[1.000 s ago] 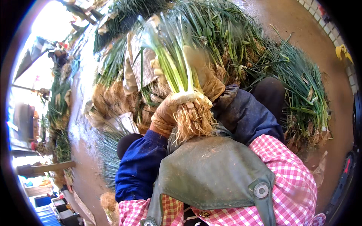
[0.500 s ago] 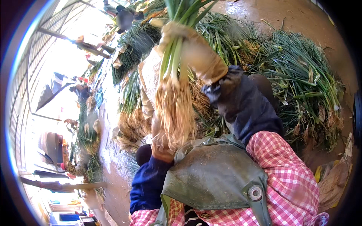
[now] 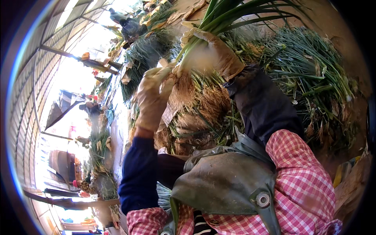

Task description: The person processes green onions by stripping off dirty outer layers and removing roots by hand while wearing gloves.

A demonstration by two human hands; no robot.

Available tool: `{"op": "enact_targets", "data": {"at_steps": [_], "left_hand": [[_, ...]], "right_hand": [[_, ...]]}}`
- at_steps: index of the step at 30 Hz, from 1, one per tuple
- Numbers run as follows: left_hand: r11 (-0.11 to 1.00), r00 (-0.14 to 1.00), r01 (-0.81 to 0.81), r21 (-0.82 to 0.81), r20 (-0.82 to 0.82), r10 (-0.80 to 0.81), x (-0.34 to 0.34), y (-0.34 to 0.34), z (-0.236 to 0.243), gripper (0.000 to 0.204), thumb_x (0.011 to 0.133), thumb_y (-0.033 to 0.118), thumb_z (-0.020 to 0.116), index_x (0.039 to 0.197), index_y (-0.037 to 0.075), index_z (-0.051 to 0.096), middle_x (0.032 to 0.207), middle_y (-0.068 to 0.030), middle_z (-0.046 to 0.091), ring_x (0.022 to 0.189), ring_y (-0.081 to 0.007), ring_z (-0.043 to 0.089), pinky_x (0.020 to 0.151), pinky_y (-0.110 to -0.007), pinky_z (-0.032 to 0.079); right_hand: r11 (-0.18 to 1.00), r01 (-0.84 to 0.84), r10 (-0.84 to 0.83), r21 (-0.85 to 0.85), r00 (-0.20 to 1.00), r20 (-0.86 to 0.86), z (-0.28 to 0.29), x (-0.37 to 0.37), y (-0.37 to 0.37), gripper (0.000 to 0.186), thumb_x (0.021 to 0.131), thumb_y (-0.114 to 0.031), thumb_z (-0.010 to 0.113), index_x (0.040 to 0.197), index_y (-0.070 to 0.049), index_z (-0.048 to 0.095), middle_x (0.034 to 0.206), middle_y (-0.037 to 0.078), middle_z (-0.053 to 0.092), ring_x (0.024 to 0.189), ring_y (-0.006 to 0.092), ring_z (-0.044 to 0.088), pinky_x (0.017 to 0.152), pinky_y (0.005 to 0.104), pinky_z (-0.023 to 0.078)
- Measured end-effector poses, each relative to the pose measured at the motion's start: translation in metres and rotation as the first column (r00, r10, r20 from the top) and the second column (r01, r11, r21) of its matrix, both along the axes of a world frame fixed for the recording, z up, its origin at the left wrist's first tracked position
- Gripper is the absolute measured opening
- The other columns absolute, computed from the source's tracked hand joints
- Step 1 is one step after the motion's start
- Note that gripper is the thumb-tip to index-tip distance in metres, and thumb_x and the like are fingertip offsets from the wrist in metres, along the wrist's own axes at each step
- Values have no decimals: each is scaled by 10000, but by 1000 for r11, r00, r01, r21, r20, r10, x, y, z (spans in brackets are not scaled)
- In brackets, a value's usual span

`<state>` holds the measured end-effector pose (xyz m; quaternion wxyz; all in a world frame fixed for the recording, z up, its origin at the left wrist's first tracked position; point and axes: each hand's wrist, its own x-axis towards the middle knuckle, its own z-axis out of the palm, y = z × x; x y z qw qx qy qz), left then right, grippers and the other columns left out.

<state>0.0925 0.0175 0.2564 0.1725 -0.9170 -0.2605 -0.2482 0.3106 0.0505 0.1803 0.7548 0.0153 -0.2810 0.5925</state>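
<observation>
My right hand (image 3: pixel 213 53), in a tan work glove, grips a bunch of spring onions (image 3: pixel 231 19) round the stalks. Its green leaves fan out toward the top and right, and its pale roots (image 3: pixel 183 88) hang down at the lower left. My left hand (image 3: pixel 152 98), gloved too and slightly blurred, has its fingertips closed at the white lower ends of the stalks, just above the roots. Below both hands lie more spring onions with tangled, straw-coloured roots (image 3: pixel 213 102).
A large heap of spring onions (image 3: pixel 309 74) lies on the right on the brown floor. More piles (image 3: pixel 149 51) stretch along the far left. A person in dark clothes (image 3: pixel 131 27) is at the back. A green apron (image 3: pixel 223 184) covers my lap. Metal railings (image 3: pixel 51 58) rise at the left.
The bunch has gone from upright to tilted, its leaves now leaning right. My left hand has come up from behind the roots to the stalk ends. My right hand has shifted slightly right.
</observation>
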Motion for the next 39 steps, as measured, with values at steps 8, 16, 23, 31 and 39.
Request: {"op": "enact_targets", "data": {"at_steps": [8, 16, 23, 31, 39], "left_hand": [[995, 908, -51, -84, -419, 11, 20, 37, -14, 233, 767, 145, 658, 1000, 131, 653, 815, -83, 603, 724, -261, 606, 647, -333, 495], [969, 853, 143, -203, -472, -224, -28, 9, -45, 46, 808, 49, 565, 843, 76, 555, 752, -60, 565, 631, -221, 587, 530, -305, 483], [936, 954, 9, -352, -278, -114, -57, -13, -60, 136, 859, 244, 623, 909, 117, 619, 812, -37, 649, 653, -144, 601, 555, -262, 486], [953, 952, -27, 303, -284, 117, 43, 57, -19, 236, 814, 342, 641, 946, 146, 637, 823, -39, 595, 708, -223, 592, 571, -339, 465], [971, 928, 69, 229, -373, 22, 30, 106, -53, 206, 865, 282, 574, 1025, 157, 603, 694, -40, 513, 560, -187, 534, 511, -335, 480]], "right_hand": [[984, -80, 94, 157, 992, -83, -23, -3, 25, 240, 904, -186, 547, 1046, 8, 537, 934, 80, 589, 882, 209, 584, 903, 400, 465], [994, -24, 49, 109, 973, -226, -48, 32, 61, 247, 876, -136, 548, 1040, 47, 534, 831, 113, 588, 794, 241, 588, 822, 431, 505], [985, 141, -161, -100, 958, -236, -47, 26, 55, 260, 890, -231, 576, 1017, -4, 582, 937, 97, 630, 875, 191, 607, 811, 316, 524], [991, 7, -39, -135, 970, -241, -51, -13, 58, 363, 890, -168, 573, 1195, 24, 536, 1058, 164, 620, 955, 279, 621, 877, 397, 517], [965, 74, -124, -251, 974, -188, -54, -19, 61, 387, 987, -220, 404, 1310, -8, 424, 1186, 138, 578, 1101, 239, 558, 961, 362, 460]]}}
